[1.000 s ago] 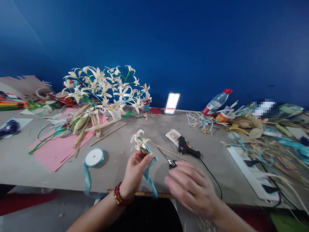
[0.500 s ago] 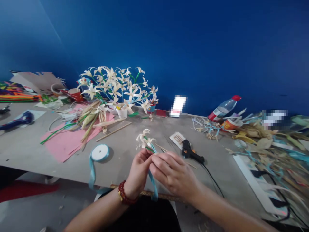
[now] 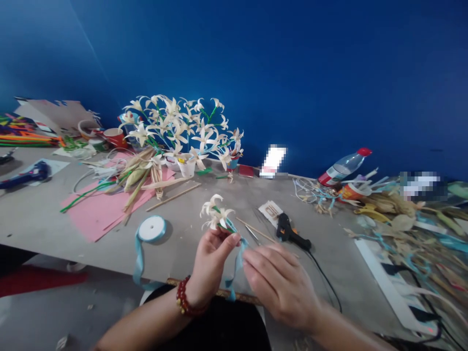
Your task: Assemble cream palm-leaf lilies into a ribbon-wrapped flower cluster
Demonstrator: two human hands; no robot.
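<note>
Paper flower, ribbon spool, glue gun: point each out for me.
paper flower (image 3: 215, 214), head view, on its cream petals.
ribbon spool (image 3: 151, 228), head view, on its white face.
glue gun (image 3: 287, 231), head view, on its black body.

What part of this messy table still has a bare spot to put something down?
Bare grey table shows at the near left, between the blue glue gun and the pink paper. Another patch lies between the black glue gun and the husk pile. The back edge around the flower bouquet and the whole right side are crowded.
</note>
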